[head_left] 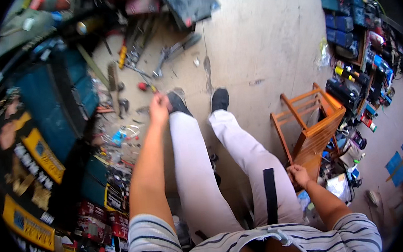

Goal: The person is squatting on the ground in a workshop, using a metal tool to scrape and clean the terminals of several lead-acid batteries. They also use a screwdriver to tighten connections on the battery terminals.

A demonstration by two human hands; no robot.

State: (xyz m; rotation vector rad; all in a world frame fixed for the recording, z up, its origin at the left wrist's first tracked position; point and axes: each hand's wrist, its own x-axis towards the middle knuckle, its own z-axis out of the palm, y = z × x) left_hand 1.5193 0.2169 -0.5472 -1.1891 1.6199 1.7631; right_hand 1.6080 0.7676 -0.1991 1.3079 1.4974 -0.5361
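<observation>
My left hand [159,108] reaches forward and down beside my left shoe [179,103], its fingers closed round the end of a slim screwdriver [153,88] with a yellowish handle. The shaft points away to the left, toward loose tools on the floor. A small red knob-like piece [142,86] lies just left of it. On the right, my right hand [300,175] grips the near edge of a small wooden stool [313,131]. The stool is tipped on its side, with its slatted top turned to the right. My fingertips there are partly hidden.
Wrenches [170,53] and a yellow-handled tool [122,56] lie on the floor ahead left, below a dark board [189,3]. Teal cases [43,98] and yellow-black boxes [42,150] crowd the left. Shelves of tools, with blue cases [339,30], line the right.
</observation>
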